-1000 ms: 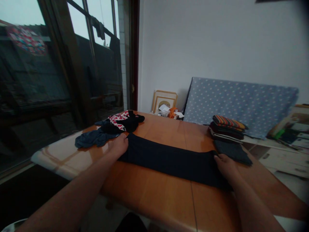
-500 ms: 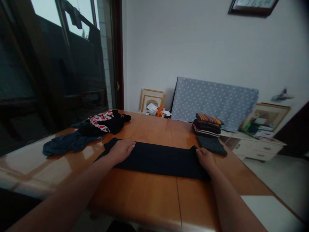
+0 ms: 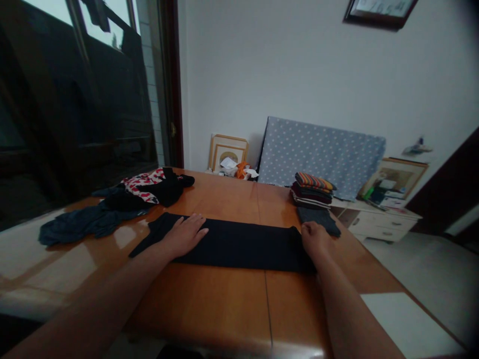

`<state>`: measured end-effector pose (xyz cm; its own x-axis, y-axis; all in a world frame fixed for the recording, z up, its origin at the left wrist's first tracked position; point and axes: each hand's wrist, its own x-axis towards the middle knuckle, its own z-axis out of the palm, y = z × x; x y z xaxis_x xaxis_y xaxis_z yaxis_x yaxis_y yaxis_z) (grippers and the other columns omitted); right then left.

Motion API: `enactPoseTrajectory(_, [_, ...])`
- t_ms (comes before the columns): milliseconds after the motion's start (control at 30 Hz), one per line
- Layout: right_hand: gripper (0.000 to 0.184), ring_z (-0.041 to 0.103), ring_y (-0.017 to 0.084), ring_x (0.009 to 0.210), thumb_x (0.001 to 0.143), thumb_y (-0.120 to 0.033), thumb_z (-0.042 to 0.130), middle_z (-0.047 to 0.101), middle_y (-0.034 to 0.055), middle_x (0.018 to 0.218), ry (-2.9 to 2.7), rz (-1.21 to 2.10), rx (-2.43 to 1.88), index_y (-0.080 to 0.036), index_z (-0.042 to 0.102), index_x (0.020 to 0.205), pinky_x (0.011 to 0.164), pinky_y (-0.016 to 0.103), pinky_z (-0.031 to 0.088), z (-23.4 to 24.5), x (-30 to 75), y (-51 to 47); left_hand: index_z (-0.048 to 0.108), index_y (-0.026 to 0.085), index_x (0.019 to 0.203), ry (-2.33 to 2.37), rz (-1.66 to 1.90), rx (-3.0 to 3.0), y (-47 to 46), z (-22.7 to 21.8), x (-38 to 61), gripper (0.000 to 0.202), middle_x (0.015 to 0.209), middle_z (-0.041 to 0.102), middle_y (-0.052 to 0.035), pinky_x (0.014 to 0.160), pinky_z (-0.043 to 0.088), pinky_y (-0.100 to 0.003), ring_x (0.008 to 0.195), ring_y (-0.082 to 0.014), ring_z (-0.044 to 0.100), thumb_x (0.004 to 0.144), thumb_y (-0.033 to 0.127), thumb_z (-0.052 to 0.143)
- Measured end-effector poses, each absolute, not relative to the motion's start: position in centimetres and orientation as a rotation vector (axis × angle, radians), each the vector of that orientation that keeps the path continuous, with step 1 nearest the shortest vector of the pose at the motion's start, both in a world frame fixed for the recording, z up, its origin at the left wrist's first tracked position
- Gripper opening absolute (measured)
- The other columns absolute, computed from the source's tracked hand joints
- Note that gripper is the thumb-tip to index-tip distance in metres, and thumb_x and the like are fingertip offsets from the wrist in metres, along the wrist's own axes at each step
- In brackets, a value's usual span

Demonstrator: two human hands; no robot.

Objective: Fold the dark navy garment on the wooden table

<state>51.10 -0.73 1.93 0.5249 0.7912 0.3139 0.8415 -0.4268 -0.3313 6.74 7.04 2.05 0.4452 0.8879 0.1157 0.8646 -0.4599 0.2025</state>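
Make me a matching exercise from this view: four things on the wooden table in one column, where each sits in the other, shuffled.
Things:
1. long black folded garment
2. stack of folded striped clothes
3. loose dark blue cloth
4. red and white patterned cloth

Places:
A. far right of table
B. far left, on a heap
C. under both hands
D. left edge, spread out

Pairs: 1-C, 2-A, 3-D, 4-B

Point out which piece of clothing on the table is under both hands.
The long black garment spread flat at the table's middle; the left hand and right hand rest on its ends.
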Motion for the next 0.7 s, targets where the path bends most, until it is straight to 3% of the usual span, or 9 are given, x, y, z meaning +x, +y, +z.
enactPoseTrajectory(167, [0.046, 0.061, 0.024, 0.118, 0.098, -0.042, 0.035, 0.066, 0.0102, 0.127, -1.64, -0.086, -2.096, -0.022, 0.066, 0.125, 0.098, 0.031, 0.044, 2.2, 49.1, -0.7, 0.047, 0.023, 0.147, 1.343, 0.385, 2.692, 5.9, 2.7, 10.1, 0.06, 0.158, 0.039, -0.0079, 0.121, 0.014, -0.05, 0.149, -0.0253, 0.027, 0.101, 0.053, 0.024])
enactPoseTrajectory(333, [0.066, 0.032, 0.027, 0.146, 0.1, -0.049, 0.027, 0.043, 0.0151, 0.154, -1.989, 0.058, -2.091, -0.007, 0.045, 0.148, 0.119, 0.037, 0.025, -0.2, 48.4, 0.0, 0.041, 0.026, 0.152, 1.376, 0.221, 2.636, 5.9, 1.7, 11.5, 0.071, 0.162, 0.029, -0.0088, 0.119, 0.011, -0.057, 0.151, -0.0301, 0.02, 0.096, 0.067, 0.024])
enactPoseTrajectory(500, [0.075, 0.018, 0.029, 0.151, 0.099, -0.058, 0.025, 0.029, 0.0158, 0.161, -2.027, 0.148, -2.214, -0.008, 0.033, 0.154, 0.121, 0.044, 0.017, -1.9, 49.0, 0.4, 0.033, 0.032, 0.155, 1.394, 0.179, 2.621, 6.4, 0.8, 11.1, 0.075, 0.165, 0.021, -0.0058, 0.118, 0.007, -0.06, 0.153, -0.0312, 0.014, 0.093, 0.073, 0.024])
enactPoseTrajectory(700, [0.078, 0.013, 0.029, 0.152, 0.098, -0.062, 0.023, 0.023, 0.014, 0.163, -1.997, 0.179, -2.266, -0.011, 0.029, 0.156, 0.122, 0.045, 0.013, -1.9, 49.0, 0.3, 0.033, 0.033, 0.155, 1.413, 0.187, 2.597, 6.3, 1.0, 11.1, 0.076, 0.165, 0.021, -0.0055, 0.118, 0.007, -0.061, 0.153, -0.0321, 0.012, 0.092, 0.074, 0.025])
